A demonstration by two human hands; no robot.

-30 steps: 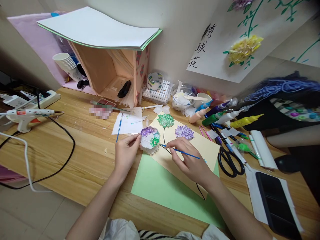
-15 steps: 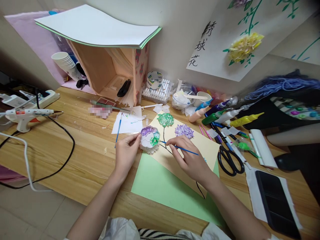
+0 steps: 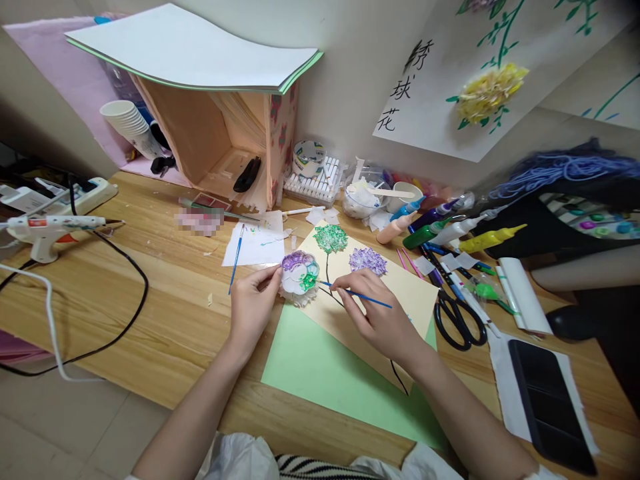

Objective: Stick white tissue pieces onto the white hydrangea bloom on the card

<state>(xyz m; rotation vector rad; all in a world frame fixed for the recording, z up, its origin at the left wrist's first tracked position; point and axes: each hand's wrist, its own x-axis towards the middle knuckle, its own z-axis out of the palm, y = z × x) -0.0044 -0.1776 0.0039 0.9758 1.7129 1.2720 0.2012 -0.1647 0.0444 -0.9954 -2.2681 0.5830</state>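
Note:
My left hand (image 3: 255,300) pinches the rim of a small flower-shaped paint palette (image 3: 299,271), with purple paint in its upper wells and green at the right. A slim blue paintbrush (image 3: 367,298) is gripped in my right hand (image 3: 377,313), its tip at the green paint. Just under the palette shows a white ruffled flower head (image 3: 300,298). Cream paper (image 3: 410,287) lies below my right hand, bearing a green flower head (image 3: 331,238), a purple flower head (image 3: 367,261) and dark drawn stems. Beneath it is a green sheet (image 3: 310,363).
Scissors (image 3: 459,322), paint bottles (image 3: 425,233) and a black phone-like slab (image 3: 550,400) lie to the right. A second brush (image 3: 237,260) rests on white paper (image 3: 260,241). At far left are a glue gun (image 3: 55,230) and cables; a box (image 3: 215,140) stands at the back.
The brush has shifted very slightly in my right hand, its tip staying at the green paint. My left hand keeps the palette in the same place. The whole view has shifted slightly.

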